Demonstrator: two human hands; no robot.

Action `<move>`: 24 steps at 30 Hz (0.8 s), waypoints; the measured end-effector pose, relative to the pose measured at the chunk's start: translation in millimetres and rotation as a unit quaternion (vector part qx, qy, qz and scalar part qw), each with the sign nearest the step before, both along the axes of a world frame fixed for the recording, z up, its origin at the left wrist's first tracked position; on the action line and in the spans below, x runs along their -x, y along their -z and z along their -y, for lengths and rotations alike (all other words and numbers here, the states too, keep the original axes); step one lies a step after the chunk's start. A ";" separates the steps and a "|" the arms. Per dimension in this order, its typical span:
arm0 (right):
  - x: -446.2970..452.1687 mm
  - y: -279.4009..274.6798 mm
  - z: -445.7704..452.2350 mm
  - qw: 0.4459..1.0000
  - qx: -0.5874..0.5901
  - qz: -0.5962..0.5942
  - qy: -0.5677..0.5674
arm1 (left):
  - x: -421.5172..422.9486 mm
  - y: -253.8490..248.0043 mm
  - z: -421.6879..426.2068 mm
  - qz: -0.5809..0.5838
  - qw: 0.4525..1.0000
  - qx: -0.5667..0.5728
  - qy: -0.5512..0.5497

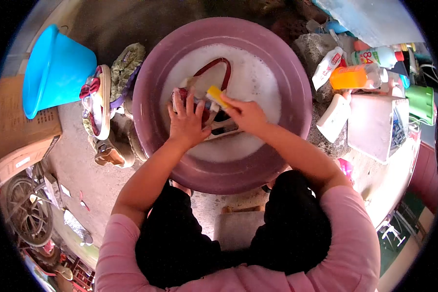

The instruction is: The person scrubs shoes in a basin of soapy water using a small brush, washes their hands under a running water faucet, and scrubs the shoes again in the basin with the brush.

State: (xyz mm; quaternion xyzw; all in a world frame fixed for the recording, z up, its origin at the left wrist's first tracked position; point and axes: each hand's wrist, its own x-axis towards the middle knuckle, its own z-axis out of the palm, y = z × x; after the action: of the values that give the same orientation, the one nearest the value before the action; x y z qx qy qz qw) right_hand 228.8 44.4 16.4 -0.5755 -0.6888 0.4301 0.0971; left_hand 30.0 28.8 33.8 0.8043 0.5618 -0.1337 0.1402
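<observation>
A wide purple basin (224, 182) holds sudsy water (260, 92) in front of me. In it lies a wet shoe (224, 129), pale with dark red parts, largely covered by my hands. My left hand (189, 119) grips the shoe from above, its fingers apart over the red part and the thumb toward the right. A yellow brush (217, 96) is pinched in my right hand (248, 115), its head against or just above the shoe; the contact is hidden. Behind the brush, a dark red curved edge (227, 73) rises from the foam.
Left of the basin stand a sandal with a red bow (101, 102), a brown shoe (114, 153), a blue bucket (58, 73) and a cardboard box (24, 124). On the right are an orange bottle (355, 77), a white bottle (335, 118) and a grey container (372, 121).
</observation>
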 end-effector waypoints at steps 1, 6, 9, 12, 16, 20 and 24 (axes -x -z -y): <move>-9.7 3.7 -2.5 0.998 -0.023 0.014 0.059 | 0.3 -0.2 -0.2 0.010 1.000 0.003 -0.004; -72.1 69.1 -20.9 0.966 -0.119 0.142 0.181 | -16.3 -7.4 -1.8 -0.060 0.998 0.028 -0.002; -58.8 57.3 -19.6 0.979 -0.076 0.053 0.180 | -20.6 -4.9 -2.2 -0.065 0.998 -0.004 0.004; -5.0 -9.6 -1.1 0.989 -0.079 -0.040 0.117 | -11.6 4.3 1.6 0.005 0.998 -0.060 0.006; 6.7 -7.7 -23.9 0.981 -0.152 0.109 -0.048 | -12.1 12.4 3.1 0.012 0.999 -0.047 0.002; -2.4 30.6 -50.4 0.983 -0.135 0.122 0.013 | -9.6 15.7 3.9 0.021 0.996 -0.088 0.016; 30.3 6.5 -7.5 0.984 -0.146 0.028 -0.098 | -8.1 16.2 -3.4 0.033 0.997 -0.062 -0.009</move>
State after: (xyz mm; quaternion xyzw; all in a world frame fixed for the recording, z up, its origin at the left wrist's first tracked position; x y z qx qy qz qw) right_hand 198.5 51.9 9.9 -0.4968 -0.7996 0.3161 0.1176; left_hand 38.1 32.1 17.6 0.8101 0.5716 -0.0705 0.1093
